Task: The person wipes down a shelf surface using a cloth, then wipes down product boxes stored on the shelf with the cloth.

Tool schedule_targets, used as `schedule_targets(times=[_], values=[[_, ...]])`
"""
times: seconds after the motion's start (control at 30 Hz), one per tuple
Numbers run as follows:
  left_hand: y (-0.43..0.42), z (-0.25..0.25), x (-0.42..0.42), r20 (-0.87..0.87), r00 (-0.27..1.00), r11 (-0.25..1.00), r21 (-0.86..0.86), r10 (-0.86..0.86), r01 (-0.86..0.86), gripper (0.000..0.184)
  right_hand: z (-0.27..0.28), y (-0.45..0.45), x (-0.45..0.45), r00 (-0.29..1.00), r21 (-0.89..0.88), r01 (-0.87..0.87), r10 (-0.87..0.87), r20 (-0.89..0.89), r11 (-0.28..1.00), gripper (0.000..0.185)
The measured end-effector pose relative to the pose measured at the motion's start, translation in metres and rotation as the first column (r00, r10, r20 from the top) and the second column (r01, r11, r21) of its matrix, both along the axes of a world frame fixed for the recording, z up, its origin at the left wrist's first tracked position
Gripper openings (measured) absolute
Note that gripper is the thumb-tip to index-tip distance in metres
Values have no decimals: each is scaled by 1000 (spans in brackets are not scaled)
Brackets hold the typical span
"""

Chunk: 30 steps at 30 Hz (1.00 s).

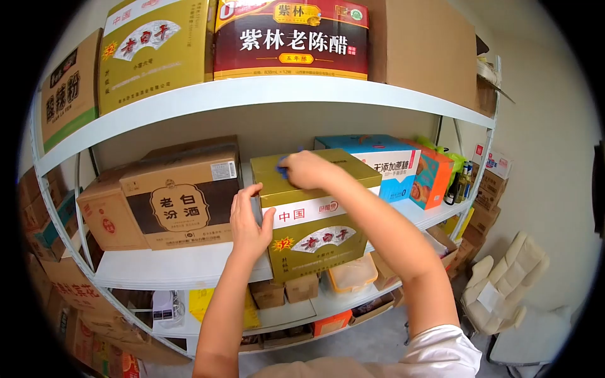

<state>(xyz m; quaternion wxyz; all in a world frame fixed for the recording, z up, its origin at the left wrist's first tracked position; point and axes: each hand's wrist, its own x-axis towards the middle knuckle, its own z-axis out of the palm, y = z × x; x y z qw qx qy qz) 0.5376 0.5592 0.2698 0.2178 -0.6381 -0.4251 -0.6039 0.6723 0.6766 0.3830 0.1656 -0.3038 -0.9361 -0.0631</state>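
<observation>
A gold carton (318, 252) with a white band and a red-and-white fan label sits on the middle shelf, its front overhanging the shelf edge. My left hand (247, 220) grips its front left corner, thumb on the front and fingers along the side. On top of the carton, my right hand (309, 170) is closed around a blue cloth (282, 166), pressing it near the left part of the lid. Only small bits of the cloth show beside the fingers.
Left of the carton stand brown liquor boxes (183, 195); to the right are a blue-and-white box (384, 160) and an orange box (428, 179). The upper shelf (271, 94) holds several large cartons. Below is a lidded plastic container (353, 275). A beige chair (504, 277) stands at right.
</observation>
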Motion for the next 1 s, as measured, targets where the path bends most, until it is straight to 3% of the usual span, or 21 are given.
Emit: schedule_targets(times=[0.03, 0.1, 0.13, 0.23, 0.27, 0.3, 0.37, 0.4, 0.47, 0.5, 0.53, 0.67, 0.73, 0.77, 0.83, 1.0], values=[[1, -3, 0, -2, 1000, 1000, -5, -1, 1, 50, -1, -13, -9, 996, 33, -83, 82, 23, 996, 31], [3, -7, 0, 52, 999, 1000, -11, 0, 0, 55, -7, -41, -18, 958, 46, -257, 261, -119, 965, 28], [3, -8, 3, 157, 988, 999, -44, 0, 7, 60, -8, -54, -22, 962, 27, -245, 246, -120, 969, 26], [5, -2, 3, 137, 982, 985, 95, 133, -147, 81, -17, -76, -17, 930, 64, -299, 306, -205, 952, 25], [2, 5, 2, 57, 983, 972, 150, 174, -181, 93, -20, -80, -13, 932, 64, -288, 295, -209, 955, 25], [3, 11, 1, 56, 985, 974, 149, 165, -171, 93, -23, -84, -9, 928, 88, -293, 305, -215, 952, 26], [2, 19, -1, -37, 999, 1000, 12, -28, 28, 98, -27, -86, 0, 924, 110, -294, 312, -221, 950, 27], [-4, 23, 1, 11, 995, 986, -133, -100, 101, 95, -29, -85, 6, 884, 118, -337, 357, -304, 934, 27], [-9, 31, 2, 53, 985, 958, -230, -162, 170, 94, -30, -82, 18, 833, 132, -374, 396, -386, 918, 28], [-10, 34, 2, 100, 972, 918, -319, -215, 235, 94, -29, -81, 26, 860, 112, -335, 352, -369, 935, 29], [-6, 32, 0, 18, 989, 947, -284, -150, 149, 94, -27, -79, 35, 884, 92, -295, 308, -351, 951, 29], [0, 27, 4, -28, 994, 979, -180, -104, 97, 85, -25, -60, 67, 918, 98, -160, 185, -350, 982, 32], [-2, 31, 3, -194, 979, 983, -181, -63, 28, 65, -24, -48, 84, 935, 100, -92, 120, -334, 991, 32], [-2, 32, 2, -195, 979, 983, -181, -64, 28, 65, -22, -44, 93, 947, 102, -25, 56, -317, 994, 32], [-3, 32, 2, -236, 971, 985, -175, -40, -2, 47, -18, -39, 115, 942, 62, 129, -103, -321, 990, 32], [-4, 33, 5, -209, 977, 986, -166, -41, 6, 43, -30, 14, 159, 882, 107, 257, -188, -432, 960, 28]])
